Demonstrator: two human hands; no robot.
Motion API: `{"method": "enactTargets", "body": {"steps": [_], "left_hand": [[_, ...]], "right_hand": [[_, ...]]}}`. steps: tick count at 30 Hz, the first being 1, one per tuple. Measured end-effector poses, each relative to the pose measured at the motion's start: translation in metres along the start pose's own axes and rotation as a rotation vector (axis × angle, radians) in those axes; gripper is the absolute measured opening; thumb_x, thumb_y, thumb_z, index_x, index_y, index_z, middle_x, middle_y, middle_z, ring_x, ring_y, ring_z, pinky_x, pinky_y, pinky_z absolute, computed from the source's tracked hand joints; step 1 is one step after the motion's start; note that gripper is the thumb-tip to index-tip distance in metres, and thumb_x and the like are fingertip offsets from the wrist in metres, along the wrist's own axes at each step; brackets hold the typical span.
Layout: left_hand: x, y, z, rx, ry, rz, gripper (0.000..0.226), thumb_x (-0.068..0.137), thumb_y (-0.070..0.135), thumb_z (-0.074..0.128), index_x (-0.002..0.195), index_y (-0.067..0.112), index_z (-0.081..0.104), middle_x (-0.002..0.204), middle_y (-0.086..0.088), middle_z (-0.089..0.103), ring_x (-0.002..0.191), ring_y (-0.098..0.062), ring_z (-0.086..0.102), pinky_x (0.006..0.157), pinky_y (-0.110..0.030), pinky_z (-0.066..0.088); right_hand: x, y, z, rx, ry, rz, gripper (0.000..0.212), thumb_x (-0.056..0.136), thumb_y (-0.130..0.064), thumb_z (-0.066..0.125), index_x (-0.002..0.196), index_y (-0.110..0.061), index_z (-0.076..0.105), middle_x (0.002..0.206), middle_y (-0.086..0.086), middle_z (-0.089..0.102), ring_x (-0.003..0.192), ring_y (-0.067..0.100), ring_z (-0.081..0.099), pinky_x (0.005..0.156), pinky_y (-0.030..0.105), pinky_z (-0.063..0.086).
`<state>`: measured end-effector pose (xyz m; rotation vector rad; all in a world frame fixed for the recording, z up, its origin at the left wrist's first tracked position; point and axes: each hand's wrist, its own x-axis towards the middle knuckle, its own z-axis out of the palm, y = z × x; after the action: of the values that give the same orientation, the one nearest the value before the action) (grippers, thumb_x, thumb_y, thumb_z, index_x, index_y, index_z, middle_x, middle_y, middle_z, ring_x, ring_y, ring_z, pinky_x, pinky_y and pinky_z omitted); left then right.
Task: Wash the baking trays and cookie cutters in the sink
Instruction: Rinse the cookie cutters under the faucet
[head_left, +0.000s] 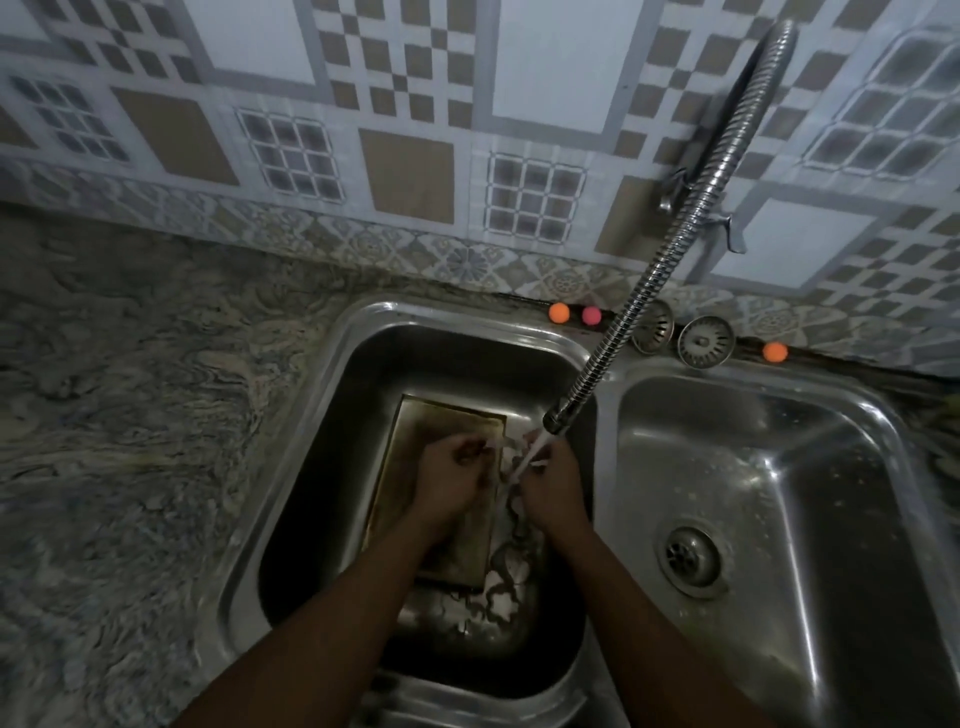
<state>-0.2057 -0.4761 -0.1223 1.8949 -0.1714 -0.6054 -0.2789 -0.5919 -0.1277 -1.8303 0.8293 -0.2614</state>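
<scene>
Deep in the left basin of a double steel sink (415, 317), lying flat on the bottom: a dark, stained baking tray (447, 418), partly hidden under both forearms. Just right of the tray, on the basin floor: a loose heap of cutters (511, 569), outlines tangled and blurred. Above the tray, close together: left hand (449, 478) and right hand (550, 486), fingers of each curled in a pinch on a thin pale cutter (493, 445) held between them, shape too blurred to make out. Straight onto that spot: a thin stream of water (527, 457) from the nozzle of a ribbed metal hose (675, 234), arching down from the wall and crossing in front of the sink's back rim. Beside the hose on the wall: a tap lever (730, 231). Along the back ledge, left to right: an orange ball (559, 313), a pink ball (591, 315) just beside it, two round strainers (705, 341) propped on edge, the left one partly behind the hose, then another orange ball (775, 352) farther right. In the right basin (831, 467): water droplets and a round drain (691, 553). To the left: a mottled grey stone counter (130, 415). Behind everything: a wall (405, 104) of patterned tiles in checks, grids and plain squares.
</scene>
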Motion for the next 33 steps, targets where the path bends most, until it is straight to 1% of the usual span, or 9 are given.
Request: {"method": "enactTargets", "body": {"steps": [5,9,13,16,18,23,26,30,33], "left_hand": [[0.001,0.013,0.000,-0.212,0.108,-0.024,0.017,0.085,0.012,0.069,0.097,0.022,0.076,0.092,0.004,0.076,0.089,-0.012,0.071,0.082,-0.031,0.058],[-0.008,0.024,0.010,-0.389,-0.029,-0.041,0.022,0.095,0.014,0.057,0.109,0.015,0.074,0.105,-0.005,0.075,0.102,-0.020,0.070,0.090,-0.037,0.055],[-0.019,0.029,0.025,-0.495,-0.141,-0.102,0.035,0.090,0.033,0.066,0.117,0.011,0.068,0.112,-0.018,0.070,0.106,-0.032,0.067,0.092,-0.045,0.055],[-0.022,0.040,0.033,-0.546,-0.095,-0.227,0.030,0.093,0.022,0.064,0.114,0.001,0.066,0.106,-0.019,0.070,0.093,-0.027,0.067,0.081,-0.038,0.054],[-0.020,0.044,0.034,-0.476,-0.111,-0.222,0.023,0.095,0.016,0.061,0.111,0.001,0.067,0.103,-0.020,0.070,0.090,-0.027,0.065,0.075,-0.035,0.053],[-0.020,0.050,0.024,-0.545,-0.093,-0.207,0.027,0.104,0.017,0.043,0.114,0.004,0.065,0.108,-0.018,0.071,0.084,-0.020,0.068,0.062,-0.024,0.054],[-0.023,0.047,0.019,-0.560,-0.033,-0.186,0.036,0.105,0.029,0.041,0.110,0.004,0.067,0.102,-0.017,0.074,0.070,-0.018,0.070,0.049,-0.022,0.051],[-0.018,0.045,0.009,-0.642,-0.136,-0.195,0.034,0.103,0.032,0.046,0.113,0.007,0.067,0.112,-0.015,0.072,0.089,-0.028,0.072,0.064,-0.032,0.057],[-0.015,0.048,0.005,-0.695,-0.236,-0.207,0.023,0.098,0.017,0.055,0.116,0.007,0.065,0.117,-0.016,0.070,0.090,-0.024,0.071,0.064,-0.032,0.056]], "right_hand": [[-0.021,-0.020,0.002,0.152,-0.010,-0.081,0.017,0.086,-0.022,0.072,0.088,-0.029,0.057,0.087,-0.007,0.064,0.078,0.003,0.061,0.064,0.012,0.048],[-0.033,-0.016,-0.005,-0.009,0.094,-0.227,0.017,0.092,-0.030,0.064,0.080,-0.030,0.052,0.082,-0.007,0.055,0.073,0.003,0.055,0.062,0.014,0.044],[-0.049,-0.015,-0.013,-0.013,0.049,-0.269,0.016,0.097,-0.025,0.056,0.081,-0.025,0.055,0.083,-0.008,0.053,0.075,0.005,0.055,0.064,0.017,0.045],[-0.051,-0.010,-0.020,-0.020,0.082,-0.307,0.007,0.091,-0.017,0.064,0.091,-0.024,0.066,0.095,-0.015,0.056,0.086,0.004,0.059,0.073,0.015,0.047],[-0.051,-0.010,-0.023,-0.060,0.016,-0.330,0.019,0.087,-0.011,0.065,0.103,-0.021,0.070,0.106,-0.019,0.056,0.096,-0.002,0.058,0.081,0.010,0.045],[-0.049,-0.023,-0.019,-0.009,0.041,-0.322,0.023,0.089,-0.024,0.062,0.107,-0.018,0.074,0.122,-0.010,0.057,0.112,-0.004,0.053,0.095,0.013,0.043],[-0.049,-0.038,-0.022,0.090,0.114,-0.317,0.029,0.078,-0.007,0.075,0.096,-0.029,0.068,0.113,-0.018,0.055,0.104,-0.008,0.054,0.086,0.006,0.041],[-0.045,-0.045,-0.025,0.161,0.077,-0.265,0.038,0.074,-0.007,0.080,0.102,-0.028,0.063,0.100,-0.016,0.061,0.094,-0.007,0.059,0.079,0.009,0.046],[-0.037,-0.042,-0.025,0.216,0.083,-0.168,0.023,0.085,-0.011,0.072,0.106,-0.020,0.068,0.093,-0.011,0.068,0.082,-0.005,0.064,0.076,0.019,0.052]]}}
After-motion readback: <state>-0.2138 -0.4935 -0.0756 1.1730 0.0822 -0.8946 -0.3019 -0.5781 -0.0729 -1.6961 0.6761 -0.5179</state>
